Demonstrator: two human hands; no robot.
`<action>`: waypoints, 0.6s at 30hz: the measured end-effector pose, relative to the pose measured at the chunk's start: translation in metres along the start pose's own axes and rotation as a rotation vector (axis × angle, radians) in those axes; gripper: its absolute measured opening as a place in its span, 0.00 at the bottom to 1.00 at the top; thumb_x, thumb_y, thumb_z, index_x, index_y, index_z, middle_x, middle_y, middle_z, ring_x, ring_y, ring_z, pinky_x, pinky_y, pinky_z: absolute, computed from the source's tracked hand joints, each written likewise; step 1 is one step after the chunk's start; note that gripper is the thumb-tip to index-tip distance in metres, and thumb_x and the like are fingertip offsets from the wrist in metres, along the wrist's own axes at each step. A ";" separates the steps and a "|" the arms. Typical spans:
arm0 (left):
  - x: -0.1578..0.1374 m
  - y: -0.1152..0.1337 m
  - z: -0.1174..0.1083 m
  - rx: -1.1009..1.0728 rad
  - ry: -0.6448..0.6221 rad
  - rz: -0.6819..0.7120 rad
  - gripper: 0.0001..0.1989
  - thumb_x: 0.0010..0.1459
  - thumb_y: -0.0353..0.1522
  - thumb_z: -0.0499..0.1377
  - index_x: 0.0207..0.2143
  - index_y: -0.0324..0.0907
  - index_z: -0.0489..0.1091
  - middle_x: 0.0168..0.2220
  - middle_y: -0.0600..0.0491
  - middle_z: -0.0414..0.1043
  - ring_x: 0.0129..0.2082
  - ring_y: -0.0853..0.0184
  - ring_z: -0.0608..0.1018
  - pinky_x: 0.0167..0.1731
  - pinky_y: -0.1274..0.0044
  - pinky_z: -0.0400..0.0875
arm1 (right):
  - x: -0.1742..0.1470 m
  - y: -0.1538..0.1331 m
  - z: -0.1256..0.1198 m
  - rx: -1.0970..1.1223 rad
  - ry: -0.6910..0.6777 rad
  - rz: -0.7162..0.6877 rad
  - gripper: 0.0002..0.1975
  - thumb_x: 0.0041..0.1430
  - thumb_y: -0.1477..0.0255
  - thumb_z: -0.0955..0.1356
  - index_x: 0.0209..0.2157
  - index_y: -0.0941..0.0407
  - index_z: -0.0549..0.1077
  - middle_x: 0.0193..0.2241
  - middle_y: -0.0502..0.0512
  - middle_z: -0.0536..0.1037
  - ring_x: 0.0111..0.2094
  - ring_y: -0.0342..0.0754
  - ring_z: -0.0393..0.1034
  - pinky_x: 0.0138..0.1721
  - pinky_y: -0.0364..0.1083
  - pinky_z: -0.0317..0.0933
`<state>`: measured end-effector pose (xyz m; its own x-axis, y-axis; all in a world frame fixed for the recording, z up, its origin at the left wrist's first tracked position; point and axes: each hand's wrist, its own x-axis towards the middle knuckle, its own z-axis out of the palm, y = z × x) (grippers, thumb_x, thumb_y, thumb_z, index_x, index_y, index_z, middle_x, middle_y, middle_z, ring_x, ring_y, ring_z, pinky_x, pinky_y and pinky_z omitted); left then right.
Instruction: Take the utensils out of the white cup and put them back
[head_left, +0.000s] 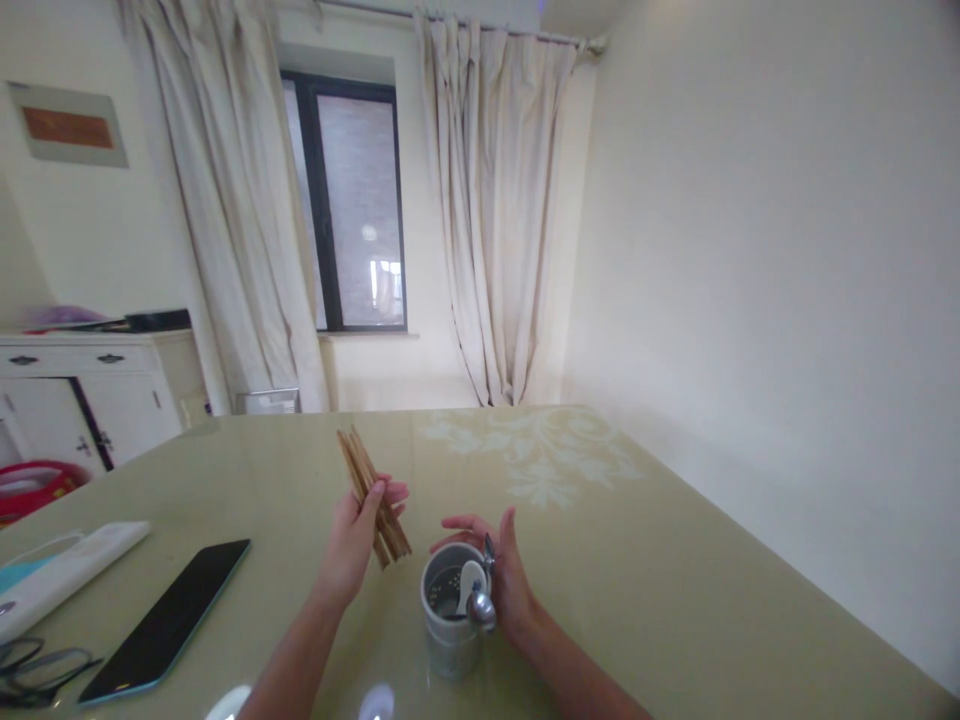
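Holding a bundle of wooden chopsticks (352,458): your left hand (354,535), thumb pressed over the sticks and pinching them against the fingers. Bundle tilted, upper ends leaning toward the far left, lower ends near the container's rim and apart from it.

Grey container (451,650), one, upright on the tabletop (637,640), to the right of your left hand and nearer to you than the chopsticks. Your right hand (514,585): spread and curved about the container's right and far sides, thumb raised; you cannot tell from this view how firmly it touches.

Contents of container: one white utensil (471,582) and metal spoons (481,610), grouped at the right of the mouth, next to your right palm. These stand in the way on that side; the left part of the mouth is unblocked.

Left of your left forearm, well apart from the container: one dark-screened tablet (165,625), lying flat; beyond it, one long white object (82,575), its kind unclear; nearer the corner, dark-framed glasses (34,692), partly cut off.

Background: white cabinet (124,385), red basket (45,478), window (358,200) between pale curtains (495,180).
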<state>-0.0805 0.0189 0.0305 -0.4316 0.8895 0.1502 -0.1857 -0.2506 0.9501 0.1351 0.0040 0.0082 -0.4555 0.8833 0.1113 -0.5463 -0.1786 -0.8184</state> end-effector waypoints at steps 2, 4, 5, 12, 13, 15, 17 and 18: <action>-0.002 0.004 -0.007 -0.057 -0.042 -0.175 0.14 0.63 0.38 0.68 0.46 0.40 0.73 0.40 0.45 0.86 0.41 0.61 0.87 0.46 0.66 0.84 | 0.001 -0.001 -0.001 -0.004 0.002 -0.007 0.51 0.51 0.26 0.60 0.46 0.58 0.80 0.35 0.62 0.86 0.39 0.59 0.82 0.46 0.55 0.70; -0.004 0.005 -0.014 -0.040 -0.117 -0.347 0.10 0.62 0.33 0.69 0.43 0.39 0.74 0.42 0.42 0.86 0.41 0.62 0.87 0.45 0.69 0.83 | 0.001 -0.003 -0.002 -0.009 0.007 -0.002 0.51 0.51 0.25 0.60 0.45 0.58 0.80 0.34 0.62 0.86 0.38 0.59 0.82 0.45 0.55 0.69; -0.005 0.003 -0.017 -0.006 -0.152 -0.405 0.09 0.60 0.33 0.70 0.40 0.39 0.75 0.41 0.41 0.86 0.40 0.62 0.87 0.45 0.70 0.83 | 0.001 -0.003 -0.002 -0.010 0.010 0.002 0.50 0.51 0.26 0.60 0.45 0.58 0.80 0.34 0.62 0.86 0.38 0.59 0.82 0.45 0.55 0.69; 0.004 -0.020 -0.020 0.747 -0.251 -0.095 0.30 0.54 0.60 0.62 0.30 0.41 0.74 0.30 0.47 0.80 0.35 0.55 0.83 0.37 0.68 0.77 | 0.000 -0.003 -0.001 -0.015 0.009 0.002 0.50 0.52 0.26 0.60 0.45 0.58 0.80 0.35 0.62 0.86 0.37 0.59 0.82 0.44 0.55 0.70; 0.006 -0.021 -0.018 0.814 -0.238 -0.072 0.29 0.54 0.60 0.61 0.28 0.42 0.73 0.29 0.48 0.79 0.36 0.54 0.82 0.38 0.67 0.76 | 0.000 -0.003 -0.001 -0.016 0.009 0.000 0.50 0.52 0.26 0.59 0.46 0.58 0.80 0.35 0.61 0.86 0.38 0.59 0.82 0.45 0.55 0.70; 0.010 -0.023 -0.016 0.940 -0.206 -0.056 0.25 0.56 0.56 0.61 0.27 0.43 0.71 0.32 0.48 0.79 0.41 0.51 0.81 0.43 0.65 0.74 | -0.001 -0.003 0.000 -0.019 0.012 -0.001 0.50 0.53 0.26 0.60 0.45 0.58 0.81 0.35 0.61 0.86 0.38 0.59 0.82 0.45 0.55 0.70; 0.011 -0.025 -0.013 1.081 -0.173 -0.046 0.20 0.58 0.50 0.60 0.28 0.43 0.71 0.39 0.44 0.80 0.48 0.46 0.79 0.50 0.58 0.71 | -0.002 -0.003 0.001 -0.023 0.014 0.001 0.49 0.54 0.27 0.60 0.45 0.58 0.81 0.35 0.61 0.86 0.38 0.59 0.82 0.45 0.55 0.70; 0.010 -0.026 -0.012 1.143 -0.162 -0.040 0.18 0.60 0.48 0.59 0.29 0.43 0.71 0.43 0.42 0.80 0.52 0.44 0.77 0.53 0.55 0.68 | -0.002 -0.004 0.001 -0.024 0.014 0.001 0.49 0.54 0.27 0.60 0.46 0.58 0.81 0.35 0.61 0.86 0.38 0.59 0.82 0.45 0.55 0.70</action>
<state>-0.0902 0.0301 0.0041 -0.3101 0.9482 0.0690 0.7465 0.1978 0.6354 0.1376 0.0023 0.0114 -0.4461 0.8891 0.1025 -0.5289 -0.1696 -0.8315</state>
